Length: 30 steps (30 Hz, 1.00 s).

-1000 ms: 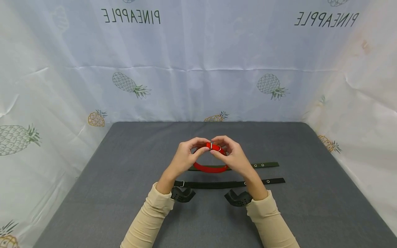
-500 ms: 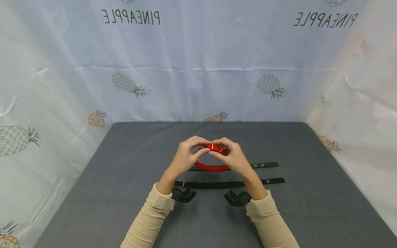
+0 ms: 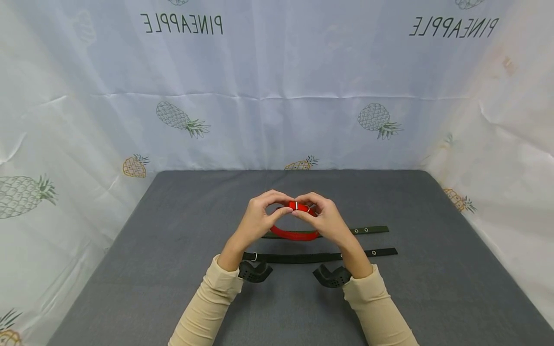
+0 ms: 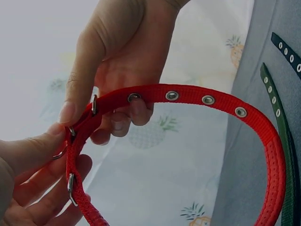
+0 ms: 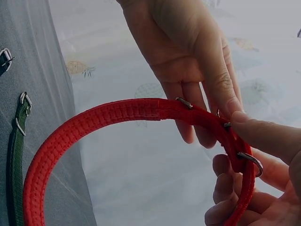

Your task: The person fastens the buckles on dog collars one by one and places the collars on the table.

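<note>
Collar [image 3: 294,235], red, one: looped, metal-fitted, eyeleted, raised above the grey table [image 3: 143,274]. Strap, green [image 3: 374,229], one: on the table, partly masked by the collar's loop and the right hand. Strap, black [image 3: 298,258], one: nearer the person, crossed by the right wrist. Collar's fittings: between the two sets of fingertips; loop hanging below. Left hand [image 3: 255,218]: thumb and fingers pinching the band. Right hand [image 3: 325,218]: likewise pinching. Both arms: extended forward, hands angled inward, fingertips almost meeting.
</note>
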{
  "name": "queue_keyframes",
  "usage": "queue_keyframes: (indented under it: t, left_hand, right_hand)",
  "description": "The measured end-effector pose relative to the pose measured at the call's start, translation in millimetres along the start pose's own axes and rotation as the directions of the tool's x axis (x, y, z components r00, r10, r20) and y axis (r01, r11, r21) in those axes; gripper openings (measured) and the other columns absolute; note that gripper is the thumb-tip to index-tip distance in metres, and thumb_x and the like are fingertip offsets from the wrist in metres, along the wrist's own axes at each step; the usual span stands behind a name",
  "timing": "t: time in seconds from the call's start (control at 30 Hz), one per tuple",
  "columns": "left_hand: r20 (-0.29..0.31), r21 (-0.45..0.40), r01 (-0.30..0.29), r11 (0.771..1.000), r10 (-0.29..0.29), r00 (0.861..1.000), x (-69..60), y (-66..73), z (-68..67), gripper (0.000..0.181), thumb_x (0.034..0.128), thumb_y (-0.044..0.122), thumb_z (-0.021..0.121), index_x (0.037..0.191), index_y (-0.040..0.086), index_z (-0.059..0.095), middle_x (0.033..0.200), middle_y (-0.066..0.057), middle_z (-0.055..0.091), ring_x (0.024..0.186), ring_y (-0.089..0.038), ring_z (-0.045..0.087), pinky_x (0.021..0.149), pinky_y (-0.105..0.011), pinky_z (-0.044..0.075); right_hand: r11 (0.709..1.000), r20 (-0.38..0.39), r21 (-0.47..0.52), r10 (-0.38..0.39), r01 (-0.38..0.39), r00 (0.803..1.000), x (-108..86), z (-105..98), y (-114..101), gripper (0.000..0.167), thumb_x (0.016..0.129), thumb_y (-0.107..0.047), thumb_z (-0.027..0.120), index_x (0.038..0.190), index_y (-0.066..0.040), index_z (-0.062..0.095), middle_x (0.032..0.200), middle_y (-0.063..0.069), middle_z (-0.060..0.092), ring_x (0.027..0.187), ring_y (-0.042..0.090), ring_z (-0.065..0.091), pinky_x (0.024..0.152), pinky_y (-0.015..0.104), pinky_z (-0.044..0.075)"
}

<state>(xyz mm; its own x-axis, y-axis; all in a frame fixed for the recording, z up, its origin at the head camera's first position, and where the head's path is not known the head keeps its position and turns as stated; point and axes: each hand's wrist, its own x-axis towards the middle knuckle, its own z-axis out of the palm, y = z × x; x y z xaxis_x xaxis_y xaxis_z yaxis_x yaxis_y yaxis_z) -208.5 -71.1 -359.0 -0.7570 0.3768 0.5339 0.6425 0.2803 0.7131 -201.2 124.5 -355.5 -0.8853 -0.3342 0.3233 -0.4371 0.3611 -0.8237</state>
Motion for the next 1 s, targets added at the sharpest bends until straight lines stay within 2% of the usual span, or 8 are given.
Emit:
queue_keyframes:
  t: [0.17, 0.33, 0.63, 0.8, 1.0]
  left_hand:
    - [0.004, -0.002, 0.003, 1.000, -0.003, 1.000, 0.2, -0.6, -0.5, 0.021, 0.0856, 0.011, 0.072, 0.105, 0.004, 0.072, 0.104, -0.011, 0.070, 0.095, -0.021, 0.065, 0.088, -0.045, 0.056]
    - [0.007, -0.006, 0.002, 1.000, -0.002, 1.000, 0.4, -1.1, -1.4, 0.021, 0.0859, 0.010, 0.071, 0.106, 0.003, 0.071, 0.105, -0.011, 0.070, 0.096, -0.022, 0.065, 0.089, -0.045, 0.056]
    - [-0.004, -0.002, 0.001, 1.000, -0.001, 1.000, 1.2, -0.7, -3.5, 0.021, 0.0870, 0.010, 0.070, 0.106, 0.002, 0.070, 0.105, -0.012, 0.070, 0.097, -0.022, 0.065, 0.094, -0.035, 0.055]
    - [-0.022, -0.007, -0.017, 1.000, 0.017, 1.000, 0.7, -0.5, -7.0, 0.021, 0.0873, 0.009, 0.070, 0.106, 0.001, 0.069, 0.104, -0.013, 0.069, 0.098, -0.024, 0.065, 0.094, -0.040, 0.055]
    - [-0.021, -0.043, 0.004, 0.999, -0.005, 1.000, 0.6, -2.5, -9.6, 0.021, 0.0883, 0.008, 0.068, 0.108, 0.000, 0.067, 0.104, -0.015, 0.068, 0.097, -0.024, 0.065, 0.095, -0.046, 0.054]
  right_hand:
    - [1.000, -0.002, 0.004, -0.004, 0.004, 1.000, 0.1, -0.2, 0.3, 0.026, 0.086, -0.007, 0.070, 0.111, 0.001, 0.064, 0.100, 0.021, 0.066, 0.065, 0.006, 0.049, 0.058, 0.020, 0.043]
    - [1.000, -0.005, -0.003, -0.009, 0.009, 1.000, 0.4, 0.0, 1.1, 0.026, 0.087, -0.008, 0.070, 0.111, -0.001, 0.064, 0.100, 0.020, 0.066, 0.067, 0.008, 0.053, 0.060, 0.021, 0.045]
    - [1.000, -0.006, -0.010, 0.008, -0.008, 1.000, 0.1, -0.3, 0.9, 0.026, 0.088, -0.010, 0.069, 0.112, -0.003, 0.064, 0.102, 0.017, 0.067, 0.074, 0.012, 0.058, 0.067, 0.024, 0.050]
    - [1.000, -0.005, -0.005, 0.010, -0.010, 1.000, 0.8, -0.3, 1.3, 0.025, 0.089, -0.010, 0.068, 0.113, -0.003, 0.064, 0.101, 0.018, 0.066, 0.079, 0.016, 0.059, 0.072, 0.025, 0.051]
    - [1.000, -0.006, -0.001, 0.002, -0.002, 1.000, 1.6, -0.5, 0.9, 0.024, 0.089, -0.010, 0.068, 0.112, -0.003, 0.064, 0.101, 0.018, 0.067, 0.081, 0.017, 0.058, 0.074, 0.026, 0.052]
